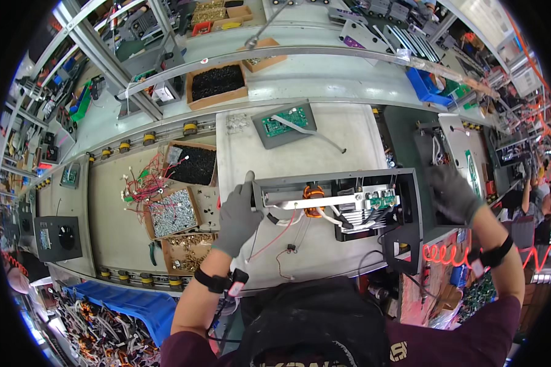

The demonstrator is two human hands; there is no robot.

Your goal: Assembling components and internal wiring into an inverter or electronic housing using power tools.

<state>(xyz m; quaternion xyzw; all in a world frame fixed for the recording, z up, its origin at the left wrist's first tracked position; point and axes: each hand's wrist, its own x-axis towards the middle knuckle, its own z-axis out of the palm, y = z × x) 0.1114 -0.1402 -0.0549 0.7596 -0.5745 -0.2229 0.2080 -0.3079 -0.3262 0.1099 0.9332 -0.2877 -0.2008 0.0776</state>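
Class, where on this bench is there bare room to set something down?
Free: the white board between the dark panel and the open chassis, and right of that panel's cable; leftward, the pale surface between the fan box and the red wires. Crowded: the cardboard boxes by those wires, and the chassis's left end, where the left hand rests.

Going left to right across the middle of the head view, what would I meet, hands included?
Dark box with a round fan, pile of silver fasteners, left gloved hand, open metal chassis, right gloved hand.
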